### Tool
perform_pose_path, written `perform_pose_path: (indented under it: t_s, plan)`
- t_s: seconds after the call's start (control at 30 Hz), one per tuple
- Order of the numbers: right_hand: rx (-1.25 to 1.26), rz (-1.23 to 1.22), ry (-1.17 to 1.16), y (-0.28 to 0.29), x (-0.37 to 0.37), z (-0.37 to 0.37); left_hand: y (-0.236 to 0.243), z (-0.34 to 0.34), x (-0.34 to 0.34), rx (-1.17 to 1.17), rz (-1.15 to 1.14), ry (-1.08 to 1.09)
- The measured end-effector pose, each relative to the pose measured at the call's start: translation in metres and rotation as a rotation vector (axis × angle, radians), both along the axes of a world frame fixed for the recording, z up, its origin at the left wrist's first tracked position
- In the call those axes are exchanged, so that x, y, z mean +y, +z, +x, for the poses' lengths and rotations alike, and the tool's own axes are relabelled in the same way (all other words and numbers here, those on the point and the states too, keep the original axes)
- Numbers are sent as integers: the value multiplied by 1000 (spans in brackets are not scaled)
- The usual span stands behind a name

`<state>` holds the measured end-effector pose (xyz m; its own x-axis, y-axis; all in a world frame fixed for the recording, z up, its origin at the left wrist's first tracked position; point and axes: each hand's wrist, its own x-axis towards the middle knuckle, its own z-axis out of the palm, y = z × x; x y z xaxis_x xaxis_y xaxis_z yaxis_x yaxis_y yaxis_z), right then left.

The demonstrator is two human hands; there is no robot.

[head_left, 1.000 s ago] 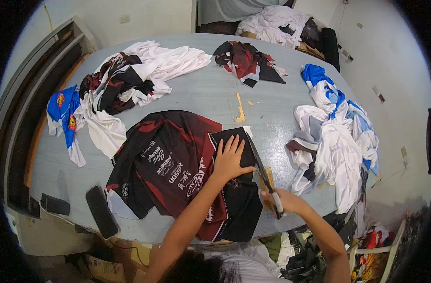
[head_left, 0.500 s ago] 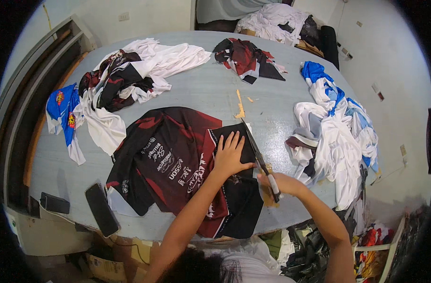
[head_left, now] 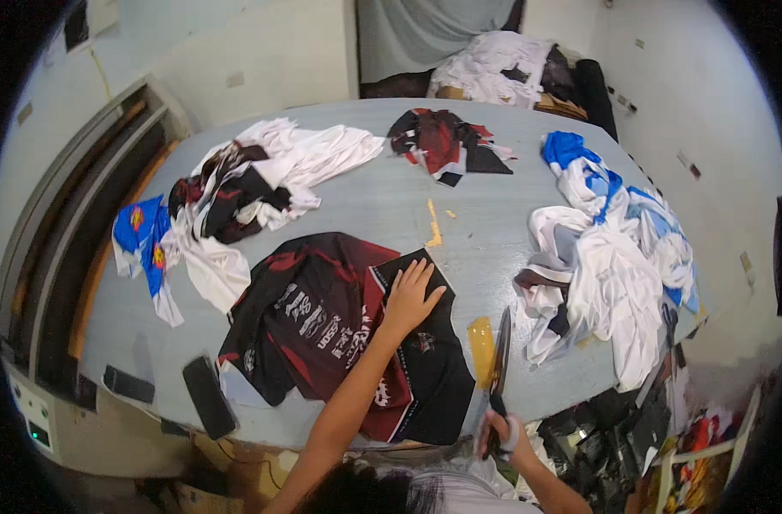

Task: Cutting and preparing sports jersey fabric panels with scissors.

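A black and dark-red printed jersey piece lies at the table's near middle, with a black panel along its right side. My left hand rests on that panel near its upper part, fingers apart and lying flat. My right hand is at the near edge, closed around the handles of large metal scissors. Their blades point up the table beside a yellow tape patch, clear of the black panel.
Fabric piles stand on the grey table: white-and-blue at right, mixed at left, red-black at back. A phone and dark case lie at front left. A shelved rack is right.
My right hand and the scissors have moved back from the panel's upper right edge down toward the table's near edge. My left hand stays on the fabric. The camera view has shifted slightly.
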<state>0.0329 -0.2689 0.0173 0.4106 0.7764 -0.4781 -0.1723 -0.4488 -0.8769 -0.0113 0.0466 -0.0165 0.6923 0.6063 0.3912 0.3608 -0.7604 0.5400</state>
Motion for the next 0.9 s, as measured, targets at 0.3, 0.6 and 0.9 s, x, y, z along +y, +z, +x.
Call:
perform_pose_path:
  t_s: [0.3,0.6,0.9]
  plan:
    - [-106,320,-469,45,-54,4,-6,80,-105,140,190,-686]
    - [-269,389,-640,28,-98,29,1,40,-204,95,-202,-826]
    - [-630,215,-583,22,-109,49,51,-39,-171,566,130,-316]
